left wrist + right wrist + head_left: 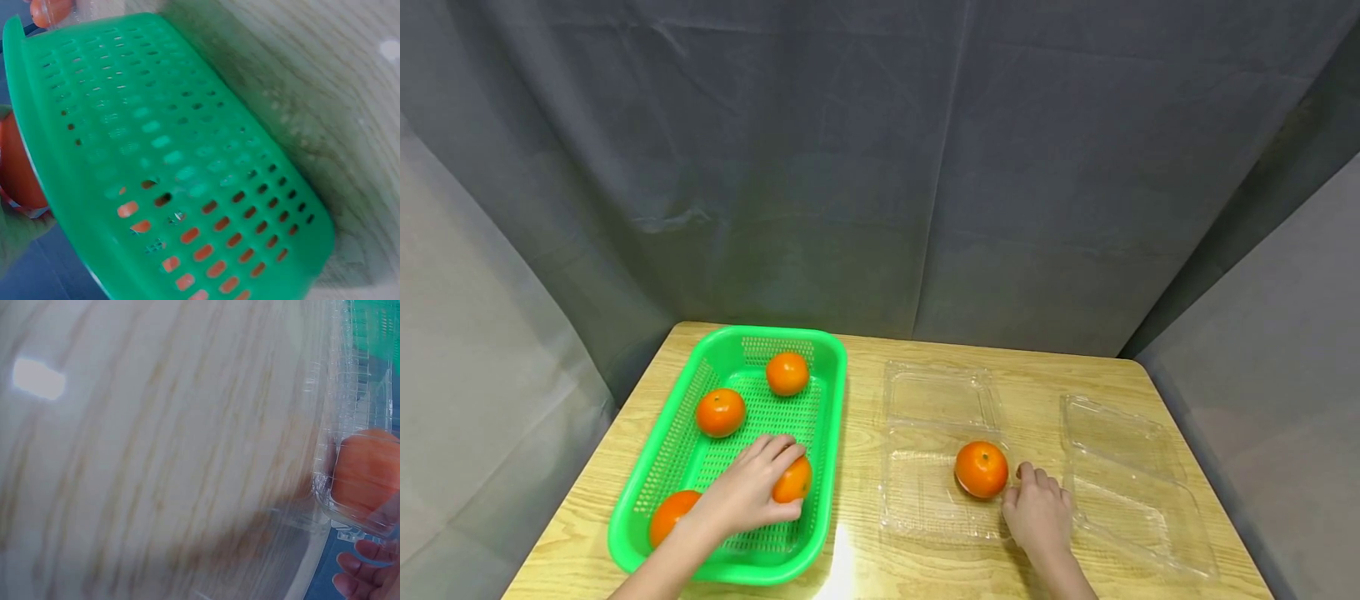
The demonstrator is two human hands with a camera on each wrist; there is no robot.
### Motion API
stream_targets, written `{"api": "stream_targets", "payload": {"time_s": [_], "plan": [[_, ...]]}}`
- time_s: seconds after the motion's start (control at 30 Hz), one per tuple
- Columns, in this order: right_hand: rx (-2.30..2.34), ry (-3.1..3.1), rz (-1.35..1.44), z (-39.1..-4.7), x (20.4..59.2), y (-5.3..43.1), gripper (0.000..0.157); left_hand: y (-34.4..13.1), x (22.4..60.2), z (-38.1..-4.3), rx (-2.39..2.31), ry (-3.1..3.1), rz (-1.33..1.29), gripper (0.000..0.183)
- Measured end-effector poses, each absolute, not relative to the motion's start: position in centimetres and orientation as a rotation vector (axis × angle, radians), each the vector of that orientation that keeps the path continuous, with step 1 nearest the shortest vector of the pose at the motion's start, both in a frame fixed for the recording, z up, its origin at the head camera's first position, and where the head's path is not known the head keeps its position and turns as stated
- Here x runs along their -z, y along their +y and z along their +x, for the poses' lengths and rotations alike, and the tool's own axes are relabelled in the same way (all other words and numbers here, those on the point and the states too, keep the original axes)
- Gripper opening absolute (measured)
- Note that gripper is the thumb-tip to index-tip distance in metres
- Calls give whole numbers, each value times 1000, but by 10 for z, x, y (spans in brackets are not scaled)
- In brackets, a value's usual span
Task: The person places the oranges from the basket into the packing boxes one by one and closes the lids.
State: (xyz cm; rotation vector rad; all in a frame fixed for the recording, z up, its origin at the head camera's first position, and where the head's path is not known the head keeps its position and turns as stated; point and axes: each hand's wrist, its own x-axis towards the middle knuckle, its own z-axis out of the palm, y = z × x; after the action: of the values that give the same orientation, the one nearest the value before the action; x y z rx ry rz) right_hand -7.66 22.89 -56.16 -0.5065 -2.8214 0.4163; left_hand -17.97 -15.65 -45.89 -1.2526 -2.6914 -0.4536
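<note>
My left hand [750, 493] reaches into the green basket [838, 417] and grips an orange [794, 479], fingers over its top and thumb at its near side. Through the basket's wall in the left wrist view, patches of orange fruit show. An orange [982, 469] sits in the front half of an opened clear plastic clamshell box [917, 492], by its right side. Just right of this box is my right hand [1040, 510], its fingers loosely bent and holding nothing. In the right wrist view its fingertips [351, 562] are close by the box's corner.
More oranges lie in the basket: one at the back [787, 373], one at mid-left [720, 412], and one at front left [672, 515], partly behind my left forearm. A second opened clear box [1135, 492] stands at the right of the wooden table [940, 575]. Grey curtains [820, 167] enclose it.
</note>
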Motion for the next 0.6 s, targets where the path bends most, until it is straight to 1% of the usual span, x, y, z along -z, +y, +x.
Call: {"api": "stream_targets", "payload": {"time_s": [0.27,0.6], "plan": [[-406,-2805,-497,-77,564,229,24,-142,451,-177,481,-2542,-1270,51],[-437,-2838,-523,-76,560,229,26,-122,454,-175,538,-2401,-1272,51]]}}
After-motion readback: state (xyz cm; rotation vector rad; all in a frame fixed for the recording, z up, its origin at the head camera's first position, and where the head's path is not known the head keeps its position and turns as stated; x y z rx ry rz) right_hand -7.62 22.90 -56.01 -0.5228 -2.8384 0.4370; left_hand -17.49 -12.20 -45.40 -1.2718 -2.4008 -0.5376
